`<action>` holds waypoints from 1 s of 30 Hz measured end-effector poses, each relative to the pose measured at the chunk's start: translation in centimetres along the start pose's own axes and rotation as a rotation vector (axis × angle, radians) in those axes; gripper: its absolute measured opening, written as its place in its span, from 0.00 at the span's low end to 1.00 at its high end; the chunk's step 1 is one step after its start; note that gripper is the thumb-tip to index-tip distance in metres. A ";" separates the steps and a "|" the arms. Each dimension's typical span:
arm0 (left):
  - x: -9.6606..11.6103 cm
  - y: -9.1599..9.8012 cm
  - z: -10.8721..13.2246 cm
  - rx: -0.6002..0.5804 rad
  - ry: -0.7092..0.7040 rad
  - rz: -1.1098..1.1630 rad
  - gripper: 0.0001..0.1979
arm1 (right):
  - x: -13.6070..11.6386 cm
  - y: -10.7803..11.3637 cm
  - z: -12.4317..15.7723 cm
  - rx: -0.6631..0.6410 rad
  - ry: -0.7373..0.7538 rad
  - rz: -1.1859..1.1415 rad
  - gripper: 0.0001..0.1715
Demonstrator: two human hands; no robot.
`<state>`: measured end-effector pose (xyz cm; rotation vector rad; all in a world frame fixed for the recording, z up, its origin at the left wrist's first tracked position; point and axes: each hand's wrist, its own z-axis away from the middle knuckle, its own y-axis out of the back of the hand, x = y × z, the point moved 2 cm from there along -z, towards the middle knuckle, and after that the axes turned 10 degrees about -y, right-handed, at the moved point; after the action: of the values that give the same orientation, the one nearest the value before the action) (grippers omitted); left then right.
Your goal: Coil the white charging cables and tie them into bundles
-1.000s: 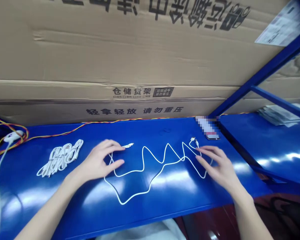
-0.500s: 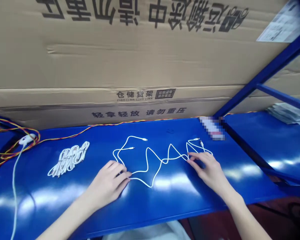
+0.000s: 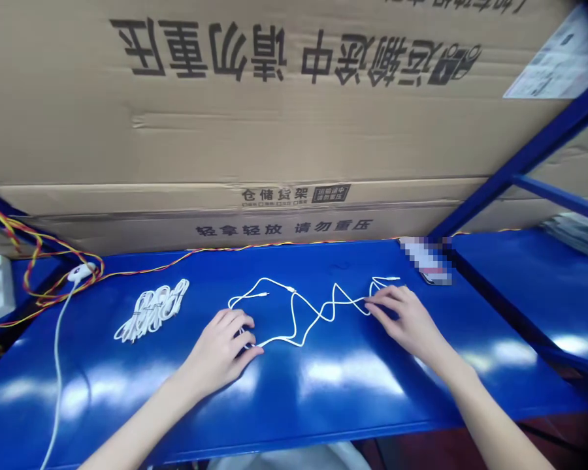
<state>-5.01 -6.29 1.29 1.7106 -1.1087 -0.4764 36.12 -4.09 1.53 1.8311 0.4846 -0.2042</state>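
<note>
A thin white cable (image 3: 293,307) lies in loose bends on the blue metal shelf (image 3: 323,398), with small connector ends near the middle and at the right. My left hand (image 3: 219,349) is curled over the cable's lower left stretch, which runs under its fingers. My right hand (image 3: 404,318) lies farther right, its fingertips resting on the cable near a small loop. A bundled white cable (image 3: 151,311) lies to the left of my left hand, tied in a coil.
A large cardboard carton (image 3: 274,130) stands along the shelf's back. A twisted red-and-yellow wire (image 3: 186,254) runs along the back edge to a small white device (image 3: 81,273) with a white cord. A pixelated object (image 3: 425,262) sits at the back right, beside a blue upright (image 3: 534,156).
The cable's wide lower bends have drawn in toward my hands and its left end now lies spread at the upper left. My left hand has moved nearer the shelf's front edge, and the view has tilted.
</note>
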 end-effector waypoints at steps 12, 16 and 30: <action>0.2 1.2 1.1 0.088 0.013 -0.034 0.06 | -15.5 -8.2 -9.5 -0.397 0.152 0.060 0.09; -0.2 0.4 2.6 0.091 0.114 0.030 0.07 | -16.1 -9.4 -10.0 -0.397 0.220 0.033 0.10; -2.8 -0.4 -1.8 -0.110 0.083 0.167 0.05 | -14.6 -5.8 -9.1 -0.219 0.277 -0.070 0.22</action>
<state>-4.96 -2.94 1.16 1.5143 -1.1336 -0.3517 19.60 2.67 4.78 1.6355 0.7361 0.0561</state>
